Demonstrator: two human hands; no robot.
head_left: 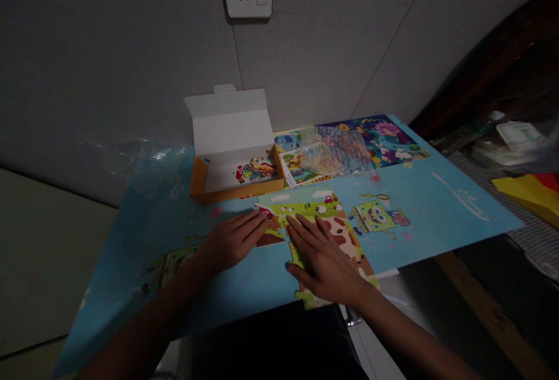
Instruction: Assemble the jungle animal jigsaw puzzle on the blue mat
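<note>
A partly assembled jigsaw puzzle (pixel 347 240) with a farm picture lies flat near the table's front edge. It shows green fields, sheep, a small red vehicle and a brown-and-white cow, and its lower left edge is ragged. My right hand (pixel 325 260) rests palm down on its middle, fingers stretched and slightly apart, covering part of the picture. On the puzzle's left side, by a red barn, lie the fingertips of my left hand (pixel 233 241). Its fingers are straight and close together, and no held piece shows.
An open orange-and-white box (pixel 238 189) with colourful pieces (pixel 257 169) stands behind the puzzle. Picture sheets (pixel 384 138) and clear plastic wrap (pixel 323 156) lie at the back right. More plastic (pixel 157 156) is left of the box. A blue cartoon mat (pixel 419 217) covers the table.
</note>
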